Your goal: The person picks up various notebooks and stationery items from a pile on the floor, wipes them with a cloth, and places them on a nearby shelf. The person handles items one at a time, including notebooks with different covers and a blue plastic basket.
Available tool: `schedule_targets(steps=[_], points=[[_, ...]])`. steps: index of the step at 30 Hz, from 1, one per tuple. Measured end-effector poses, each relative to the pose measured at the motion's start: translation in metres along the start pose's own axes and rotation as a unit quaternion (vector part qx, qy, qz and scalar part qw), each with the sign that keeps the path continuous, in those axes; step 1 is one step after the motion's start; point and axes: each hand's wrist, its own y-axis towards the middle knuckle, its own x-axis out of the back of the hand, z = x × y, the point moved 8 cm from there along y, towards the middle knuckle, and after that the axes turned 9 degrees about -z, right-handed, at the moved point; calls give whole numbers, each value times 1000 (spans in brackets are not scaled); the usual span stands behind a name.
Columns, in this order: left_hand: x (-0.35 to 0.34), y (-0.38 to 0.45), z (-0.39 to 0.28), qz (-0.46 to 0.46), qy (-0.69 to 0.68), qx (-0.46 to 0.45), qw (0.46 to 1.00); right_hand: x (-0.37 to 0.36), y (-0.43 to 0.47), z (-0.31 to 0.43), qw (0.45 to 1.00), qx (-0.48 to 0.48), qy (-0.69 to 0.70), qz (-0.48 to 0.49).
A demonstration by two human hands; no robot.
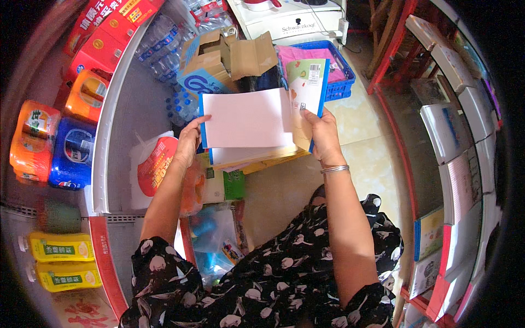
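Observation:
A thin exercise book (246, 119) with blue edge strips lies spread before me, its pale page facing up and its printed cover (305, 90) turned up at the right. My right hand (326, 131), with a metal bangle at the wrist, grips that cover's lower right edge, thumb on top. At the left edge, my left hand (192, 137) pinches the book, the index finger on the page's corner. Directly beneath is a stack of more books or paper (254, 158) with yellowish edges. What bears the stack is mostly hidden.
Behind stand an open cardboard box (209, 78) and a blue plastic basket (346, 84) with pink packets. Left are a shelf edge (100, 164), bottled drinks (65, 246) and wrapped water bottles (164, 49). A red-framed rack (396, 119) holds stacked notebooks (445, 131) at the right.

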Motion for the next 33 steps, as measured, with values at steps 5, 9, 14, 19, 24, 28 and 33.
schedule_targets(steps=[5, 9, 14, 19, 24, 28, 33], points=[[-49, -33, -72, -123, 342, -396, 843, -3, -3, -2, 999, -29, 21, -6], [-96, -45, -119, -136, 489, -519, 688, 10, -5, -4, 1000, -25, 2, 6], [-132, -50, -146, -88, 519, -581, 621, 63, -2, 19, 995, 6, -27, -100], [-89, -4, -164, -281, 391, -394, 783, 172, -18, 84, 881, 319, 7, -348], [-59, 7, -172, -254, 118, -310, 908, 229, -42, 107, 819, 327, -14, -470], [-35, -11, -165, -276, 70, -321, 903, 223, -62, 134, 785, 389, 36, -481], [-73, -13, -159, -240, 3, -375, 896, 181, -46, 126, 778, 315, -199, -505]])
